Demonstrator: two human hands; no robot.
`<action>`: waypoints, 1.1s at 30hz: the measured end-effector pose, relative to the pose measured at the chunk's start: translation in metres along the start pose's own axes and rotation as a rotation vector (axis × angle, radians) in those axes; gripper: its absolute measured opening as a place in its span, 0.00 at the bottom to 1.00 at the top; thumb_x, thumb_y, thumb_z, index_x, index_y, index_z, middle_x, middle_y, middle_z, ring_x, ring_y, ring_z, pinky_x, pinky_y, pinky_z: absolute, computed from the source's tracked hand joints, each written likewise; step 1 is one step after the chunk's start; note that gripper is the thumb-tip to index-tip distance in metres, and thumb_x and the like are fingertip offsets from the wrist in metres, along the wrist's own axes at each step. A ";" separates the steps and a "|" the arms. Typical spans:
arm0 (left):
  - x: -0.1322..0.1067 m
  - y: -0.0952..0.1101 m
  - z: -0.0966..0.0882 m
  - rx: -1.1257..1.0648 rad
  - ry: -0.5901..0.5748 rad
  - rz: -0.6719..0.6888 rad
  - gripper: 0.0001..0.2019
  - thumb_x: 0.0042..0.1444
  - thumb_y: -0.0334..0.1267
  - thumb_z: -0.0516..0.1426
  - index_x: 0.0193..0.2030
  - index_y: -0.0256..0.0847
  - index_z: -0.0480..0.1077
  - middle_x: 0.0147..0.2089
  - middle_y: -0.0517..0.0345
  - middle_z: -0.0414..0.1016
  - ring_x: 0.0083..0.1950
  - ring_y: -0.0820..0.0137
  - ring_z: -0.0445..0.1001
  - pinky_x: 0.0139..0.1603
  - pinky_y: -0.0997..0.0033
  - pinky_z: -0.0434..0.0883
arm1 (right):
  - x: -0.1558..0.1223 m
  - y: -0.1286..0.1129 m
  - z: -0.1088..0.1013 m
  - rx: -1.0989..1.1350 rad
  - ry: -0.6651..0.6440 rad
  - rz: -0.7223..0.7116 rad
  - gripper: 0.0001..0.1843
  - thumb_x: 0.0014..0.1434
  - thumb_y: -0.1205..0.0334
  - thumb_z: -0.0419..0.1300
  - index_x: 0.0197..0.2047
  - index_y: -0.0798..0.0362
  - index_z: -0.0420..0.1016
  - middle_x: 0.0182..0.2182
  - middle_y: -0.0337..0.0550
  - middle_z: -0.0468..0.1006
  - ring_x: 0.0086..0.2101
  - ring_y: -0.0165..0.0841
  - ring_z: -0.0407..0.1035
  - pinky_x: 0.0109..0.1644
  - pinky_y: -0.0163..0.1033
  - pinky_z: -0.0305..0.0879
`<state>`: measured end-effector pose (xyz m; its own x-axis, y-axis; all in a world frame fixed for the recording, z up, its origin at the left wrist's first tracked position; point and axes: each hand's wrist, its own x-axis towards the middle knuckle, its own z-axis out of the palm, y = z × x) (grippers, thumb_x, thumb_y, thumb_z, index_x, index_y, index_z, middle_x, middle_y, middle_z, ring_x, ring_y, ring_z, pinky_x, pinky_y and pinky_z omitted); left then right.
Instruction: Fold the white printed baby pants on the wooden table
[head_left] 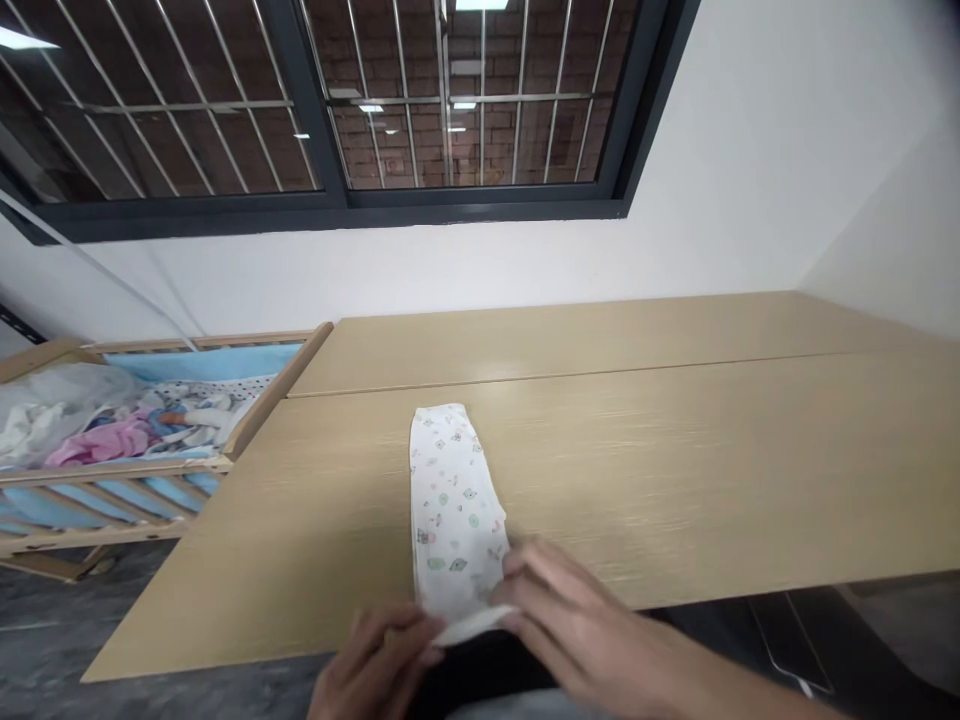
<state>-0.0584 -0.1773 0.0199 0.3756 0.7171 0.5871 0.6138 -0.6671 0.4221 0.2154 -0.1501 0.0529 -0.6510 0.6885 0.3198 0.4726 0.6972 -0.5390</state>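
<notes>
A pair of small white baby pants (452,490) with a printed pattern lies folded lengthwise on the wooden table (637,450). Its narrow end points toward the wall, and its wide end reaches the near edge. There my left hand (379,655) pinches the left corner of the fabric. My right hand (559,615) grips the right side of the same end, fingers bent over the cloth. Between the hands the edge of the fabric is slightly lifted and blurred.
At the left stands a wooden crib (281,385) with blue lining, holding a heap of clothes (124,435) and a clear plastic bag. A dark-framed window (480,205) with metal bars is above the table. A dark phone-like object (789,640) lies below the table edge at right.
</notes>
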 end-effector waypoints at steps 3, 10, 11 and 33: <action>0.048 -0.003 -0.014 0.004 0.031 -0.153 0.07 0.65 0.40 0.58 0.46 0.47 0.78 0.39 0.60 0.82 0.38 0.72 0.81 0.40 0.77 0.75 | 0.038 0.012 -0.040 0.112 -0.021 0.049 0.13 0.71 0.57 0.53 0.55 0.44 0.75 0.46 0.47 0.77 0.49 0.39 0.72 0.52 0.46 0.73; 0.172 -0.067 -0.016 0.109 -0.116 -0.434 0.13 0.65 0.45 0.55 0.44 0.40 0.78 0.43 0.55 0.83 0.42 0.66 0.79 0.44 0.71 0.70 | 0.160 0.115 -0.044 0.266 0.068 0.198 0.13 0.62 0.53 0.62 0.42 0.55 0.77 0.31 0.40 0.77 0.30 0.31 0.68 0.34 0.35 0.63; 0.183 -0.080 -0.010 0.134 -0.162 -0.461 0.13 0.65 0.44 0.54 0.44 0.39 0.77 0.43 0.55 0.83 0.42 0.66 0.79 0.43 0.72 0.70 | 0.174 0.129 -0.037 0.278 0.090 0.224 0.12 0.61 0.55 0.61 0.39 0.56 0.77 0.30 0.40 0.77 0.30 0.30 0.68 0.33 0.34 0.62; 0.054 -0.032 0.088 0.731 -0.320 -0.264 0.30 0.68 0.53 0.47 0.58 0.25 0.72 0.60 0.27 0.73 0.62 0.43 0.71 0.56 0.47 0.72 | 0.165 0.103 0.029 -0.082 -0.417 -0.377 0.32 0.75 0.47 0.40 0.75 0.52 0.52 0.73 0.50 0.51 0.72 0.39 0.42 0.74 0.51 0.42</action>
<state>0.0035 -0.0996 -0.0221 0.2679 0.9273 0.2613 0.9630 -0.2500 -0.1004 0.1389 0.0298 0.0272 -0.9552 0.2633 0.1347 0.1957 0.9042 -0.3796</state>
